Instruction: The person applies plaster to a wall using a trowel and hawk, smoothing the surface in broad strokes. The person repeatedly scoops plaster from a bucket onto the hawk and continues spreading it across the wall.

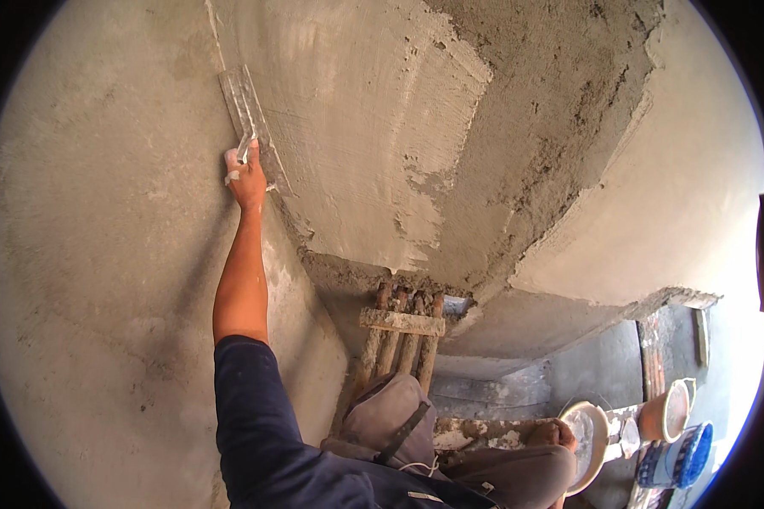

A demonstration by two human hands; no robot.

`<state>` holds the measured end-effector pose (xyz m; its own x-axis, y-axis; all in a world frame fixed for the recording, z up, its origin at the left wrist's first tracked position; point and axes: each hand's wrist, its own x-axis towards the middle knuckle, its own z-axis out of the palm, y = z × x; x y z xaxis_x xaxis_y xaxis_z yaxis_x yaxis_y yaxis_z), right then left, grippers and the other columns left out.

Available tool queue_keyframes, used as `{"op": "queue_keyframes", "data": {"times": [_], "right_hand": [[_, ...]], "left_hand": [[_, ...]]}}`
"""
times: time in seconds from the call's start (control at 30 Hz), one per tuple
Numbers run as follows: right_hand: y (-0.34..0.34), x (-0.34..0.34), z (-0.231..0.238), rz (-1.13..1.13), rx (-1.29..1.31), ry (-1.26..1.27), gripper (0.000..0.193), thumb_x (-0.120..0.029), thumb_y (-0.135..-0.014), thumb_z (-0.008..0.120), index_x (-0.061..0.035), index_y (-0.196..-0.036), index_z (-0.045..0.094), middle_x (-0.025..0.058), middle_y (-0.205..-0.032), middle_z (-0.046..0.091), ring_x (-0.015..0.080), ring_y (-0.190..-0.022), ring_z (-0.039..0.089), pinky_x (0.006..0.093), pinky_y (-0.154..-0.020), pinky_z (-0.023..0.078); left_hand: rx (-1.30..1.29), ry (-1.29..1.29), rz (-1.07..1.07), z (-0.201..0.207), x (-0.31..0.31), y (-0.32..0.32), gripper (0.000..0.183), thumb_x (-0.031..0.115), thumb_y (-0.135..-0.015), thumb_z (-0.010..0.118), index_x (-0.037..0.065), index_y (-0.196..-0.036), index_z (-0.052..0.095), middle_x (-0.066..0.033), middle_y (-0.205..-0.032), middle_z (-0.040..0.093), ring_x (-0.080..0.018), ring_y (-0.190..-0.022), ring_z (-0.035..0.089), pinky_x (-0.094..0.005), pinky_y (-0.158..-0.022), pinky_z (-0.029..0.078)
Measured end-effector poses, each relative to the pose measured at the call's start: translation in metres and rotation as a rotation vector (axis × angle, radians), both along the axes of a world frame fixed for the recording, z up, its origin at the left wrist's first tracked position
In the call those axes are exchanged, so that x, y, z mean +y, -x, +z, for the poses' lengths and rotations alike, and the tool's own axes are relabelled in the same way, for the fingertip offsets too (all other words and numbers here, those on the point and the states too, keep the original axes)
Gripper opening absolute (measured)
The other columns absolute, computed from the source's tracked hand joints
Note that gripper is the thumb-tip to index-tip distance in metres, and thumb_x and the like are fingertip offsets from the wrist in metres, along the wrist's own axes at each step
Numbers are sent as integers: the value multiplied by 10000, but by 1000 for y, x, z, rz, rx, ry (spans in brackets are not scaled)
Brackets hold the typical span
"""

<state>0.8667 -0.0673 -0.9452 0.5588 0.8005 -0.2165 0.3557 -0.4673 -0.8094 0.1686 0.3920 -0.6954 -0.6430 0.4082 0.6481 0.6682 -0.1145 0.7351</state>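
My left hand (248,180) is closed around the handle of a long rectangular plastering trowel (267,153). The arm stretches up and forward, and grey smears show on the fingers. The blade lies flat along the seam between the smooth wall (110,220) on the left and the wet plaster (356,127) on the sloping surface. Right of the smoothed plaster is a darker, rougher coat (535,127) with a ragged border. My right hand does not show.
Below the slope, wooden poles (409,348) with a crosspiece (399,321) stand ahead of my knees. At lower right are a pale bucket (594,441), a brown bucket (666,413) and a blue bucket (692,454). A plaster-spattered plank (484,433) runs beside my leg.
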Motion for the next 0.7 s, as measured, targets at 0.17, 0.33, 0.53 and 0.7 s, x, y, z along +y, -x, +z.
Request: {"op": "queue_keyframes", "data": {"times": [0.17,0.33,0.53,0.7], "right_hand": [[-1,-3,7,-55,-76,26,239,-178,-885,646,-48,-1076,707,51,-747,660,100,-645,575,293,-627,499],[7,2,21,29,-220,44,230,-144,-879,633,-40,-1072,703,38,-729,648,87,-634,569,283,-607,490],[10,-3,9,8,-96,-24,218,-137,-883,616,-30,-1052,703,18,-721,635,97,-659,572,284,-624,490],[22,16,11,120,24,-126,210,-174,-944,600,-9,-1046,682,0,-653,590,71,-568,517,227,-523,409]], "left_hand": [[42,51,1,6,21,0,801,591,-906,533,-132,-1246,479,-353,-1174,573,-469,-1116,565,-466,-941,448],[135,9,100,42,48,6,787,589,-922,505,-117,-1269,467,-344,-1161,583,-473,-1111,570,-473,-934,461],[227,-3,158,80,50,12,765,596,-920,501,-107,-1223,495,-342,-1113,604,-455,-1066,608,-481,-886,490],[176,74,-5,46,23,-36,639,550,-927,543,-73,-1069,527,-236,-883,644,-359,-804,676,-420,-656,538]]}}
